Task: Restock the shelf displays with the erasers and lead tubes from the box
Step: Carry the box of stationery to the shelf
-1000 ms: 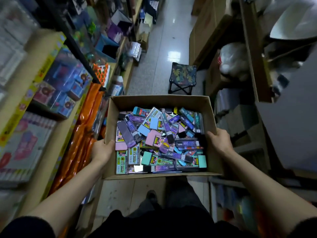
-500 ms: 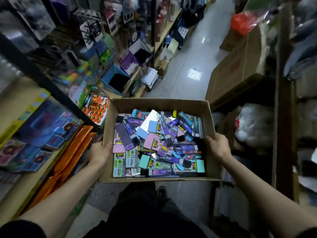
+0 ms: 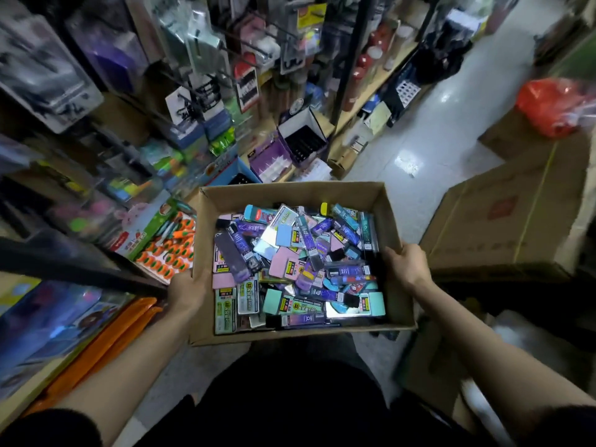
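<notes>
Fingers (image 3: 400,254) are gripping the box (image 3: 290,192), in the air by the shelf (image 3: 377,87).
The left hand (image 3: 185,293) and right hand (image 3: 408,267) are each clasping one side wall, thumbs near the rim. Erasers (image 3: 283,266) and lead tubes (image 3: 348,271) are lying mixed inside, untouched. I think the carrying step is going on; next, the box is needing a resting place, so one hand can be picking.

Overhead light is glaring off the glossy pale floor tiles (image 3: 407,164), motion blur is smearing the dim, crowded left-hand shelves (image 3: 96,124), and straight lines are bowing at the edges.
</notes>
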A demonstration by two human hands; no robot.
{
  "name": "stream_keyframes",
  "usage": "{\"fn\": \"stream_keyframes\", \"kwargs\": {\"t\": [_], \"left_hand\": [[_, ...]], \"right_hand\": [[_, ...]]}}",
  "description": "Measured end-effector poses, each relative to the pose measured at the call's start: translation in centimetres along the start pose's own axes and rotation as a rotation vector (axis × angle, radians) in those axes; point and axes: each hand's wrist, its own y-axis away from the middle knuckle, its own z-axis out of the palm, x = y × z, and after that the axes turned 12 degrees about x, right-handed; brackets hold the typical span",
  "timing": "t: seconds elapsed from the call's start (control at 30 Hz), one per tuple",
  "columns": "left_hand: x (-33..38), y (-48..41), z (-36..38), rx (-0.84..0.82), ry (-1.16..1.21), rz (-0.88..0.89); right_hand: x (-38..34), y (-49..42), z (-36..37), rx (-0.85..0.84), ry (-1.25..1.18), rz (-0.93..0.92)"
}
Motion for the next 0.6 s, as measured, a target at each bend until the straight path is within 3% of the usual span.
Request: {"fn": "stream_keyframes", "kwargs": {"t": [0.33,0.6], "left_hand": [[4.8,-2.2,4.0,0.199,0.105,-0.223],[4.2,-0.6,7.0,0.39,0.267,-0.48]], "right_hand": [[-10.5,-15.5,4.2,-0.27,0.079,-0.207],[-15.5,-21.1,7.6,-0.445,0.138,-0.38]]}}
